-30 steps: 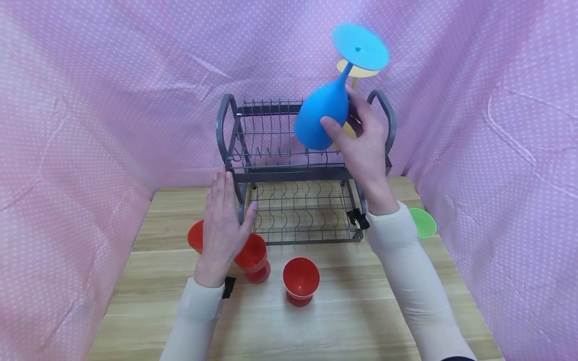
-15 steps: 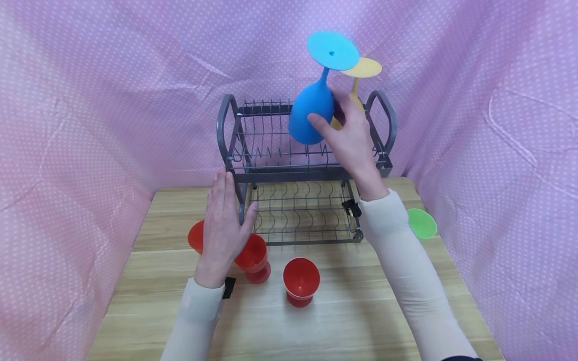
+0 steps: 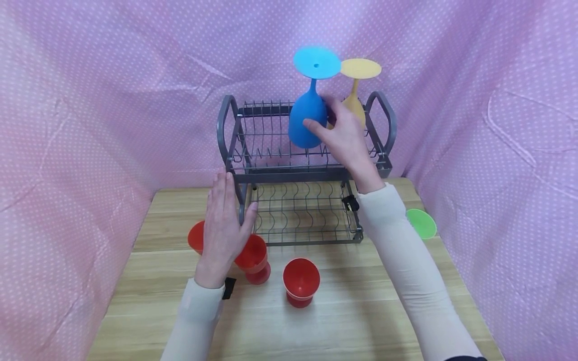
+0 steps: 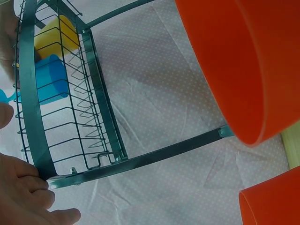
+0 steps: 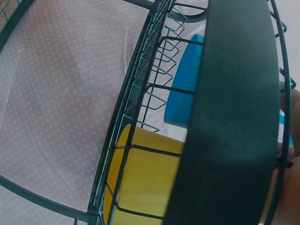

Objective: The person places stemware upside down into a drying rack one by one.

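Observation:
My right hand (image 3: 345, 133) grips the bowl of a blue wine glass (image 3: 307, 123), which is upside down at the upper tier of the dish rack (image 3: 289, 174). Its foot points up, and in the right wrist view its blue rim (image 5: 183, 89) shows among the wires. Just to its right a yellow wine glass (image 3: 356, 108) stands inverted in the same tier, partly behind my hand. My left hand (image 3: 223, 225) lies with straight fingers against the rack's left front corner; the left wrist view shows its fingertips (image 4: 35, 183) at the frame.
Red cups stand on the wooden table (image 3: 343, 321): one in front of the rack (image 3: 301, 281), others beside and partly under my left hand. A green cup (image 3: 422, 224) is at the right, partly behind the sleeve. Pink dotted cloth (image 3: 135, 90) surrounds the table.
My right hand has carried the blue wine glass left and slightly down into the upper tier, turning it from tilted to nearly vertical. More of the yellow glass shows. My left hand has stayed put.

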The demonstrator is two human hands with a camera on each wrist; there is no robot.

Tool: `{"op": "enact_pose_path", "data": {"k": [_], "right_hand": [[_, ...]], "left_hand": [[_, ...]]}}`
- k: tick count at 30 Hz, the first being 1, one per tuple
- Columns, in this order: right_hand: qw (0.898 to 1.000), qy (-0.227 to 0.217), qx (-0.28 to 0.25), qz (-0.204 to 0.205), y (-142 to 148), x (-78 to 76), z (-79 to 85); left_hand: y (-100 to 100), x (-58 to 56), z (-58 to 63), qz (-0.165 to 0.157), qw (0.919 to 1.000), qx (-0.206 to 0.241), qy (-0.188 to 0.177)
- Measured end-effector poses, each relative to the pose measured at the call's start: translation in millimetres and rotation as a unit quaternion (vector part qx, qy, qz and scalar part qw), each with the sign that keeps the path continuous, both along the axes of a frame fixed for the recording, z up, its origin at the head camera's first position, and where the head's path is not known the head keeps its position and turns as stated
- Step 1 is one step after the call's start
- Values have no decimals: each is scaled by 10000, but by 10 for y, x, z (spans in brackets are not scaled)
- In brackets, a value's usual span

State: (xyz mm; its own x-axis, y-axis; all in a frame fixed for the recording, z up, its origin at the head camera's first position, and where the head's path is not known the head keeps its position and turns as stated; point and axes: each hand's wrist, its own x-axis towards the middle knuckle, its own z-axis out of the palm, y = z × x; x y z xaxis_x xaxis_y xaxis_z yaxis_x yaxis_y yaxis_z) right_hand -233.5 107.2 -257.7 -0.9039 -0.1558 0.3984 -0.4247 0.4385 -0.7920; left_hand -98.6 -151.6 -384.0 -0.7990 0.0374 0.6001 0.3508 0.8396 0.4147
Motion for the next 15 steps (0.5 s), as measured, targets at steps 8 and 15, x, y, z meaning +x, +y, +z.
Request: {"op": "enact_pose_path", "data": {"k": [8,15], "right_hand": [[9968,-245,758,80,-12,-60,37],[9900,-321,1366,164,-15,-80,66]], "left_hand": [[3,7,2,17,10000,-12,-18],[-1,9,4,11,10000,-31,-70]]}}
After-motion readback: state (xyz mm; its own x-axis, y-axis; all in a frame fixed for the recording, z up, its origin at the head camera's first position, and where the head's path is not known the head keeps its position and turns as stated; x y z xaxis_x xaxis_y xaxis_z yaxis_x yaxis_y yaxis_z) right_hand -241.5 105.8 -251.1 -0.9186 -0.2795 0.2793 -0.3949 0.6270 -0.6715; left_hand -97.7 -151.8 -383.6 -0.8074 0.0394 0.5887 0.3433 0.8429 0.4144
